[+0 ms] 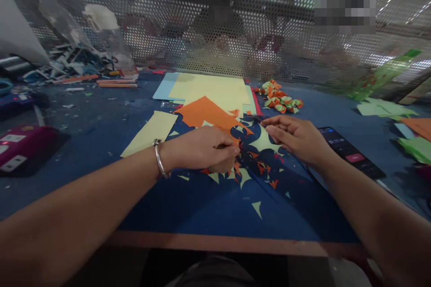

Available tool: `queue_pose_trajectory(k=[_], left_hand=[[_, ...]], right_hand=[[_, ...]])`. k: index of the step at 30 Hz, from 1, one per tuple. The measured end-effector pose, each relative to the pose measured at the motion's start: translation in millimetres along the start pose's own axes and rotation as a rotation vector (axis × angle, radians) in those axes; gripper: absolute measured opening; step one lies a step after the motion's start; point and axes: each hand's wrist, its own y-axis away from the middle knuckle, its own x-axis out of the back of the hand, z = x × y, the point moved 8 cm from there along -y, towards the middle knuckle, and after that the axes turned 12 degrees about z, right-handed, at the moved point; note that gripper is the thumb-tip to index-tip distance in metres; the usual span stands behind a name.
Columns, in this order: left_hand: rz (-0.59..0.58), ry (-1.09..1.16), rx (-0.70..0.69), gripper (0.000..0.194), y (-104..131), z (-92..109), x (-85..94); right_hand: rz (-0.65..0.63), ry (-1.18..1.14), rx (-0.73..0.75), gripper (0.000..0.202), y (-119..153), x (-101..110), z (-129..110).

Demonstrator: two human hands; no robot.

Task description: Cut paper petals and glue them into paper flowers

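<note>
My left hand (pixel 210 148), with a bracelet at its wrist, is closed over the orange and pale yellow paper scraps (pixel 244 177). What its fingers pinch, if anything, is too small to tell. To its right, my right hand (pixel 296 136) is closed in a pinch at a slim dark tool (pixel 256 118), whose kind is unclear. Beside its fingertips lies a pale yellow offcut (pixel 264 141) with curved, cut-out edges. An orange sheet (pixel 205 114) lies just beyond my left hand. Farther back are a pale yellow sheet (pixel 210 89) and a pile of orange and pale green curled paper pieces (pixel 279 97).
A phone (pixel 350 150) lies right of my right hand. At left are a magenta box (pixel 25 148), a clear bottle (pixel 116 42) and a heap of scraps (pixel 72 60). A green bottle (pixel 384 76) stands at right. Perforated metal (pixel 161 49) closes the table's back.
</note>
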Motion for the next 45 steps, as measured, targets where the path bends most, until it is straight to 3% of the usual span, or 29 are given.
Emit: queue_pose_trajectory(k=[4,8,15,18,21,23,26,30,34,38,41,45], left_hand=[[0.007,-0.229,-0.021,0.042,3.4,3.4,1.7],[0.161,-0.307,-0.052,0.026,-10.9,8.8,8.9],[0.251,-0.249,-0.083,0.015,-54.2,11.1,-16.4],[0.292,-0.250,-0.087,0.015,-51.7,6.2,3.5],[0.367,-0.258,-0.044,0.014,-36.6,-7.8,45.6],[0.276,-0.279,0.058,0.017,-25.4,-25.2,59.9],[0.117,-0.301,0.151,0.024,-9.2,-42.1,57.4],[0.022,-0.390,0.112,0.038,0.7,-39.3,34.3],[-0.014,-0.453,0.093,0.035,3.3,-34.1,24.3],[0.022,-0.265,0.126,0.022,2.9,-38.1,28.6],[0.136,-0.050,0.128,0.018,-1.6,-40.5,30.9],[0.256,0.370,0.232,0.011,-8.7,-41.9,15.9]], right_hand=[[-0.014,0.003,-0.034,0.044,-1.3,-0.4,6.1],[-0.032,-0.018,-0.035,0.043,-0.6,-2.3,4.8],[-0.003,-0.150,-0.047,0.046,-2.8,-5.4,8.7],[-0.015,-0.225,-0.028,0.045,-4.3,-7.3,10.7],[-0.015,-0.246,-0.026,0.046,-4.9,-7.3,11.6],[-0.007,-0.238,-0.020,0.047,-4.9,-6.6,10.5],[-0.007,-0.211,0.020,0.045,-4.4,-5.9,6.0],[-0.003,-0.054,0.095,0.034,-4.8,-4.7,3.5],[0.032,0.262,0.224,0.027,-6.8,-6.2,0.9],[0.018,0.383,0.228,0.017,-8.7,-16.1,1.3],[0.010,0.412,0.228,0.021,-9.4,-22.1,-1.2],[0.042,0.392,0.207,0.026,-8.3,-19.8,-5.6]])
